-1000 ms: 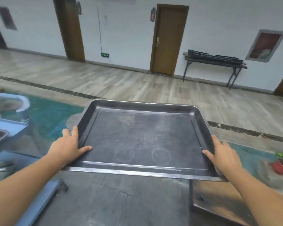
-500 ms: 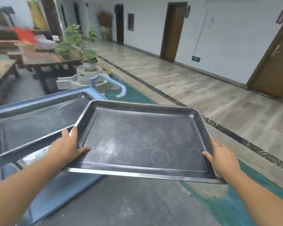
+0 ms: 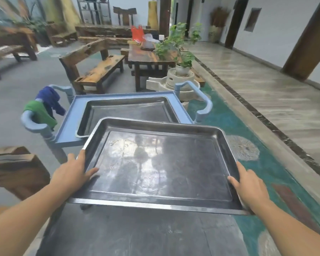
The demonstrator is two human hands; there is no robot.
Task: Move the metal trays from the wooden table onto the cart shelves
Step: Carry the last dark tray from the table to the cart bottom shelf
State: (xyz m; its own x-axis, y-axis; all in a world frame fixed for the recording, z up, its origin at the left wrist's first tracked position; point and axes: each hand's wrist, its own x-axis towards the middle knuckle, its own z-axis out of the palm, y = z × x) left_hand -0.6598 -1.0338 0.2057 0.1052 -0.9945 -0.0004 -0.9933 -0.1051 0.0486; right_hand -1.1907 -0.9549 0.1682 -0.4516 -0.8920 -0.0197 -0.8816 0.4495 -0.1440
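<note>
- Biggest thing in frame is the dark tabletop point(image 3: 137, 235) filling the whole bottom middle, scuffed and greyish, with the person's forearms coming in over it from both lower corners.
- Right above that, dead centre, is the metal tray point(image 3: 161, 167) being carried. It's rectangular and shallow, with a shiny worn bottom, and it's held up off the table, with its far edge overlapping the near end of the cart in the picture.
- The blue cart point(image 3: 67, 130) sits just behind it, centre-left, with curved blue handles at both sides of its top shelf.
- A second metal tray point(image 3: 126, 111) already lies flat in that top shelf, partly hidden by the held one.
- Left hand point(image 3: 72, 172) is clamped on the held tray's left rim near the front corner, thumb lying inside on the tray floor, fingers wrapped under the edge.
- Right hand point(image 3: 251, 187) does the same on the right rim, thumb over the lip and fingers underneath and out of sight.
- Green and blue cloths point(image 3: 44, 106) are draped over the cart's left handle, upper left of the tray.
- A potted plant point(image 3: 181, 50) stands behind the cart, top centre, on a round stone base.
</note>
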